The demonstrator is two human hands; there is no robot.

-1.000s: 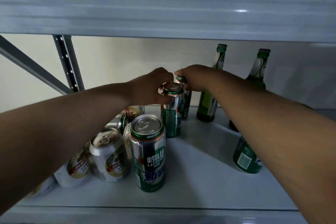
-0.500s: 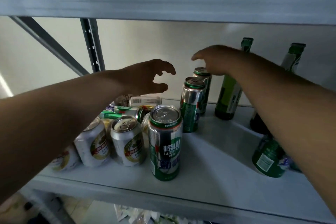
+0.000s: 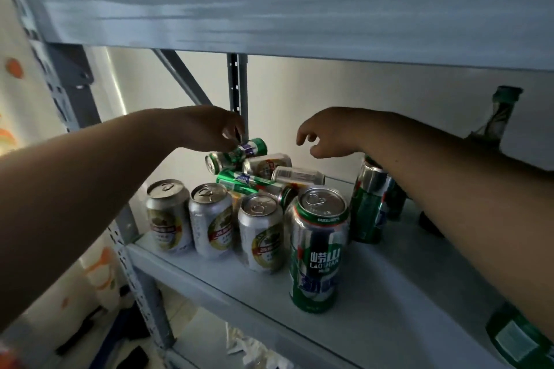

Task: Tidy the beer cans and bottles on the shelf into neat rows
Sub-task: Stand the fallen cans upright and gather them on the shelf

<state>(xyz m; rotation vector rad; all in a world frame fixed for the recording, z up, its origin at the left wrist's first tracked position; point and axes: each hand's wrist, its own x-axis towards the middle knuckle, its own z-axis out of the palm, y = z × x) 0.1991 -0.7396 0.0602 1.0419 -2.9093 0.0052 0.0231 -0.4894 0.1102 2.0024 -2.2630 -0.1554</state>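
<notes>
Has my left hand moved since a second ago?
Yes. The left hand moved left, from the upright tall green can to the lying green can near the grey perforated shelf post.

I see the left hand [image 3: 209, 129] pinching the topmost lying green can [image 3: 254, 147] at eleven o'clock from the tall can [image 3: 319, 249] (upright); the right hand [image 3: 326, 138] hovers, fingers loosely curled.

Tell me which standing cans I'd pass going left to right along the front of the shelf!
Leftmost silver can → middle silver can → right silver can → tall green Laoshan can → green can farther back.
</notes>
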